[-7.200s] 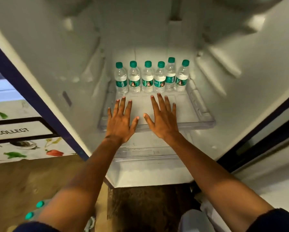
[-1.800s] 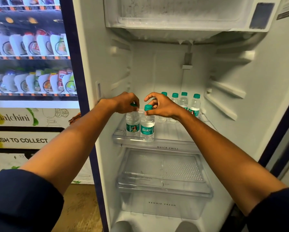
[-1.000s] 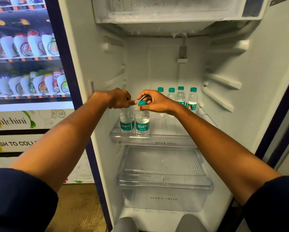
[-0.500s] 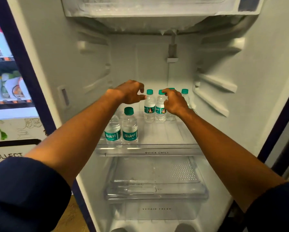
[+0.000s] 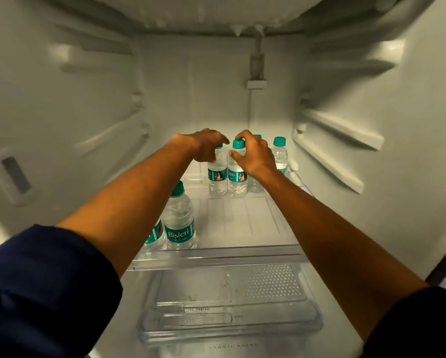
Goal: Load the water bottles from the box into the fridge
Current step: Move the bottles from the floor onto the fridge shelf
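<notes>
left hand point(image 5: 203, 147): at the back row, fingers curled down over a bottle point(image 5: 217, 174); the cap is hidden under them, so whether they pinch it or only hover cannot be told.
right hand point(image 5: 255, 156): fingers point(image 5: 241, 137) curved round the green cap of the next bottle point(image 5: 237, 174), thumb at the neck; it looks like a light grip near the top, though full closure is hard to read.
back row: four bottles show, upright, touching or just beside one another, at 12 o'clock on the shelf point(image 5: 255, 223); one is mostly hidden behind the right hand, another point(image 5: 279, 153) stands at 2 o'clock of it.
front pair: front bottle point(image 5: 179, 220) and a half-hidden twin point(image 5: 154, 235) stand at the shelf's front left, about 7 o'clock from the hands, well apart from the back row.
key relation: each hand sits straight above its own bottle, whose long axis is vertical, so any shift would be made from the cap; the front pair lies under the left forearm, nearer that hand.
judgement: the hands seem to be tidying the back row; the front pair probably has to go back next.
risk: pushed from the top, a tall bottle may tip into its neighbours.
fridge point(image 5: 410, 125): other shelf rails bare; drawer point(image 5: 229, 319) below.
</notes>
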Demonstrator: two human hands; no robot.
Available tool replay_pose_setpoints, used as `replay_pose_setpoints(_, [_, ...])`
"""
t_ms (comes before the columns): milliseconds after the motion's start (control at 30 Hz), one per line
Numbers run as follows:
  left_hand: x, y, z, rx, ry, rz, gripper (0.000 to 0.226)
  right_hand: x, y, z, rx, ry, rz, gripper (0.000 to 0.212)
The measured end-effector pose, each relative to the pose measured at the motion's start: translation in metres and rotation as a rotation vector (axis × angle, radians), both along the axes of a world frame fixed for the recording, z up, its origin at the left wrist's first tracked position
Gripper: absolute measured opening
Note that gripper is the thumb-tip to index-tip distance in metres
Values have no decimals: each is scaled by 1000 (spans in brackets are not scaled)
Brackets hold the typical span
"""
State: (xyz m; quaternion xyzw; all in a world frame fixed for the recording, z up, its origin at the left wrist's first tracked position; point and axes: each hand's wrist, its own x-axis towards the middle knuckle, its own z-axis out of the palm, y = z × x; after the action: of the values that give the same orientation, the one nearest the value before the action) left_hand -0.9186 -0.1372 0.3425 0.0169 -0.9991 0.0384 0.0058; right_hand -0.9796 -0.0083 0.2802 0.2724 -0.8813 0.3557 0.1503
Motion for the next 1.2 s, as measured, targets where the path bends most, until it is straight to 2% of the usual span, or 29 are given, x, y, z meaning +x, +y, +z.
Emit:
replay_pose_setpoints(233, [-4,-2,-3,14,133,-37,35,3,-3,-4,-129,-11,-48,35])
replay_pose_setpoints(567, [45,8,22,-20,217,1,30,33,17,12,-201,-144,67,51])
replay_pose_setpoints(900, [108,41,47,-10,158,-88,30,81,61,45,-167,-256,311,54])
replay_pose_setpoints(1200, [138,61,35,-62,95,-113,29,110,93,34,-139,-289,437,52])
